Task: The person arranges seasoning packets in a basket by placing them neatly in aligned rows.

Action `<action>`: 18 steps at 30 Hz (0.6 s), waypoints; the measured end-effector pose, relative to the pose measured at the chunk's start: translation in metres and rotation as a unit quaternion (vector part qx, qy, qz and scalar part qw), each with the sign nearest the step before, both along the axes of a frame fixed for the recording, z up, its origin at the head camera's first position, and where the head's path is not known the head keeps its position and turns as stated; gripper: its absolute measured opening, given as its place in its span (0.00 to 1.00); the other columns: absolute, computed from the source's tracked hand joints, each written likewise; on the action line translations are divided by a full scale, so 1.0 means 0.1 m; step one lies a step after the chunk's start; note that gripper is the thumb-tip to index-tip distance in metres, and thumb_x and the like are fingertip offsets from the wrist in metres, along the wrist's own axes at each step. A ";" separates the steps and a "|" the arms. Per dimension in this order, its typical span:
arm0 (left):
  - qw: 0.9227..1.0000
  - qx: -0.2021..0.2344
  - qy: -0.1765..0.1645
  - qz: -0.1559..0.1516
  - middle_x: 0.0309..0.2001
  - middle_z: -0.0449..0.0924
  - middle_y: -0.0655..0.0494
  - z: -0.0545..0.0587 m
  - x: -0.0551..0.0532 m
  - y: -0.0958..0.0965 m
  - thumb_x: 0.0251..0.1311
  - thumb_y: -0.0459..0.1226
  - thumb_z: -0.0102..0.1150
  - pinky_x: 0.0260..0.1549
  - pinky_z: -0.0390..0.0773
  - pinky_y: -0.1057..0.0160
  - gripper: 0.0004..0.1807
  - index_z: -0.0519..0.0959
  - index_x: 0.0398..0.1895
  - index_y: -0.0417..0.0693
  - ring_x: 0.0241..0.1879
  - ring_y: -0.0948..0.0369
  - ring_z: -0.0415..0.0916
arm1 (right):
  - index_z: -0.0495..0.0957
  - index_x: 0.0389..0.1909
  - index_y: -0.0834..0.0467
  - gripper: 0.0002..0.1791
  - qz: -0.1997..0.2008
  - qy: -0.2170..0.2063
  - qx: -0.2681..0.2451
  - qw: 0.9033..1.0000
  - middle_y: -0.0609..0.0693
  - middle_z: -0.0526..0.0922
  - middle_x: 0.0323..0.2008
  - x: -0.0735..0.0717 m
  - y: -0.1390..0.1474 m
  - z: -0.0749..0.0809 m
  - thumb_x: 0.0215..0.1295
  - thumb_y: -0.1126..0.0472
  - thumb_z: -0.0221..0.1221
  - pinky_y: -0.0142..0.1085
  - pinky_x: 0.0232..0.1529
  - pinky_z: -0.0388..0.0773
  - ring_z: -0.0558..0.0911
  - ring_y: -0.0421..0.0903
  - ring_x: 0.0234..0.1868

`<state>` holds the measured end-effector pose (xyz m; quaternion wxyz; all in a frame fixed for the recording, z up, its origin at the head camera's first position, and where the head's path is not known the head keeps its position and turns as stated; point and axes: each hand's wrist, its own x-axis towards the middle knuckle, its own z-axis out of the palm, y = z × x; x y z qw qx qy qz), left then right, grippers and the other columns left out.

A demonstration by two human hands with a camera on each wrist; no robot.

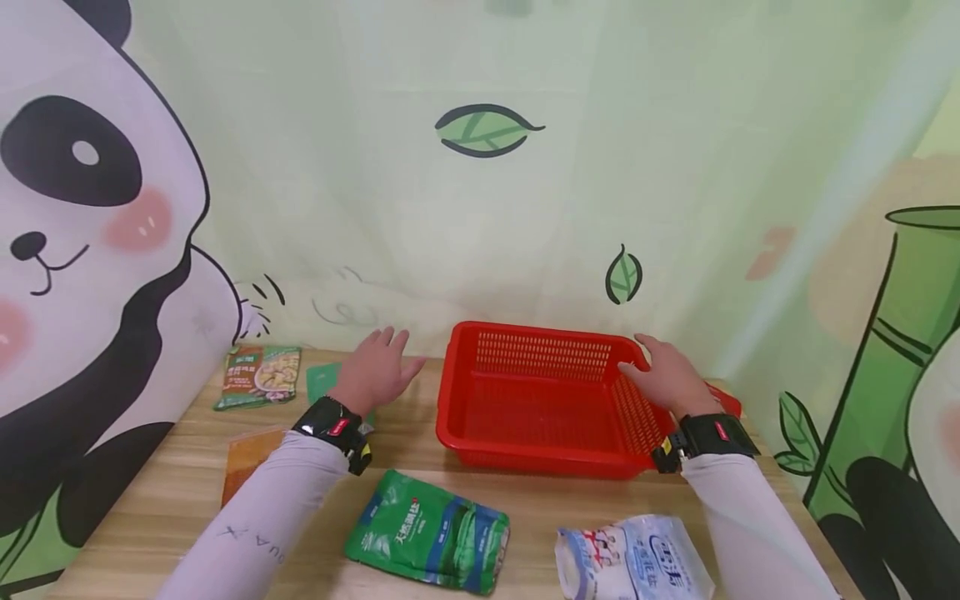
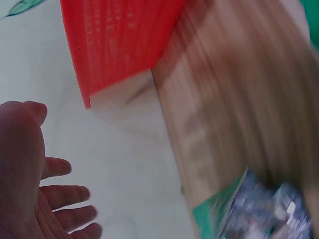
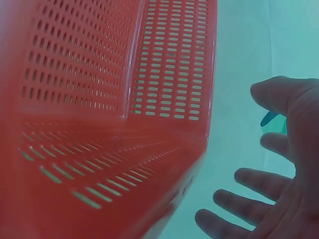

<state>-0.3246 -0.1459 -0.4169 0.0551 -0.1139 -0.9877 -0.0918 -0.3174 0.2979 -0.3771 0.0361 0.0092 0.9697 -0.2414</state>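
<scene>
A red plastic basket (image 1: 540, 408) with slotted walls stands on the wooden table, and no contents show in it. My left hand (image 1: 375, 371) is held to the left of the basket, fingers spread, apart from it, above a green packet (image 1: 321, 381). Over the basket's right end hovers my right hand (image 1: 667, 379). In the right wrist view a gap separates the fingers (image 3: 256, 181) of that hand from the basket wall (image 3: 172, 59). The left wrist view shows the left fingers (image 2: 67, 196) straight with nothing in them.
Nearer me lie a green pouch (image 1: 431, 533) and a white-and-blue bag (image 1: 637, 558). A food packet (image 1: 258, 377) lies at the back left, with an orange packet (image 1: 251, 458) partly under my left forearm. Something red (image 1: 726, 402) shows behind my right wrist. A printed cloth (image 1: 487, 225) hangs behind the table.
</scene>
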 end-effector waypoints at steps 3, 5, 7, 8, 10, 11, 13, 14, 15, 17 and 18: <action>0.998 0.051 -0.022 -0.003 0.70 0.71 0.35 -0.08 0.06 0.06 0.76 0.57 0.44 0.66 0.73 0.41 0.37 0.66 0.73 0.37 0.69 0.40 0.70 | 0.48 0.81 0.57 0.48 -0.009 -0.015 -0.014 1.000 0.67 0.65 0.73 0.04 0.02 -0.04 0.71 0.43 0.60 0.61 0.61 0.77 0.74 0.67 0.65; 0.997 0.076 -0.026 -0.010 0.67 0.76 0.37 -0.12 0.10 0.10 0.75 0.56 0.46 0.63 0.77 0.41 0.36 0.69 0.71 0.37 0.66 0.42 0.75 | 0.49 0.81 0.58 0.48 -0.020 -0.028 -0.023 0.999 0.67 0.68 0.71 0.07 0.04 -0.06 0.71 0.43 0.60 0.58 0.57 0.81 0.78 0.64 0.61; 0.996 0.090 -0.020 -0.017 0.64 0.79 0.39 -0.15 0.13 0.12 0.74 0.55 0.49 0.60 0.79 0.41 0.34 0.72 0.69 0.38 0.62 0.43 0.78 | 0.48 0.81 0.60 0.48 -0.039 -0.046 -0.039 0.997 0.68 0.70 0.69 0.10 0.05 -0.07 0.71 0.42 0.59 0.55 0.53 0.85 0.80 0.63 0.57; 0.995 0.097 -0.018 -0.021 0.63 0.80 0.39 -0.15 0.15 0.14 0.74 0.54 0.50 0.59 0.80 0.42 0.33 0.73 0.68 0.38 0.61 0.43 0.80 | 0.47 0.81 0.60 0.48 -0.052 -0.055 -0.049 0.996 0.68 0.70 0.69 0.13 0.06 -0.07 0.72 0.42 0.58 0.54 0.51 0.86 0.81 0.62 0.56; 0.994 0.108 -0.024 -0.026 0.60 0.83 0.41 -0.14 0.21 0.17 0.73 0.54 0.52 0.56 0.82 0.43 0.31 0.75 0.67 0.39 0.57 0.45 0.82 | 0.46 0.81 0.62 0.48 -0.078 -0.074 -0.077 0.991 0.69 0.70 0.68 0.18 0.07 -0.06 0.73 0.41 0.57 0.52 0.46 0.87 0.82 0.63 0.54; 0.993 0.115 -0.030 -0.026 0.57 0.84 0.42 -0.13 0.24 0.19 0.73 0.54 0.53 0.54 0.84 0.45 0.31 0.76 0.66 0.39 0.55 0.46 0.83 | 0.45 0.81 0.62 0.49 -0.091 -0.081 -0.089 0.989 0.70 0.70 0.68 0.20 0.08 -0.06 0.73 0.40 0.56 0.50 0.44 0.88 0.82 0.62 0.53; 0.989 0.136 -0.051 -0.021 0.48 0.88 0.45 -0.12 0.32 0.24 0.72 0.53 0.56 0.43 0.87 0.51 0.29 0.77 0.64 0.40 0.45 0.50 0.85 | 0.46 0.80 0.63 0.49 -0.109 -0.089 -0.111 0.984 0.70 0.71 0.66 0.26 0.09 -0.07 0.73 0.39 0.55 0.47 0.40 0.89 0.83 0.61 0.50; 0.987 0.146 -0.064 -0.016 0.43 0.88 0.47 -0.12 0.35 0.26 0.71 0.53 0.57 0.38 0.86 0.54 0.29 0.78 0.63 0.41 0.40 0.52 0.84 | 0.47 0.80 0.63 0.49 -0.115 -0.093 -0.121 0.982 0.69 0.72 0.65 0.28 0.10 -0.08 0.73 0.38 0.55 0.46 0.37 0.89 0.84 0.60 0.49; 0.985 0.155 -0.074 -0.012 0.38 0.88 0.50 -0.12 0.38 0.28 0.71 0.53 0.58 0.33 0.85 0.57 0.28 0.78 0.62 0.41 0.36 0.54 0.82 | 0.49 0.80 0.63 0.48 -0.118 -0.094 -0.126 0.980 0.69 0.74 0.64 0.31 0.11 -0.09 0.73 0.37 0.55 0.44 0.36 0.89 0.85 0.59 0.46; 0.982 0.172 -0.083 -0.010 0.32 0.85 0.53 -0.16 0.44 0.31 0.70 0.51 0.60 0.27 0.79 0.62 0.26 0.80 0.59 0.40 0.30 0.58 0.77 | 0.55 0.78 0.63 0.46 -0.122 -0.096 -0.127 0.980 0.67 0.78 0.60 0.36 0.13 -0.13 0.72 0.36 0.55 0.41 0.34 0.88 0.86 0.55 0.42; 0.979 0.182 -0.091 -0.005 0.30 0.84 0.55 -0.18 0.47 0.32 0.70 0.51 0.60 0.26 0.77 0.63 0.25 0.81 0.58 0.40 0.28 0.58 0.76 | 0.58 0.77 0.62 0.45 -0.122 -0.096 -0.127 0.980 0.66 0.80 0.58 0.38 0.13 -0.15 0.72 0.36 0.56 0.40 0.33 0.88 0.86 0.54 0.41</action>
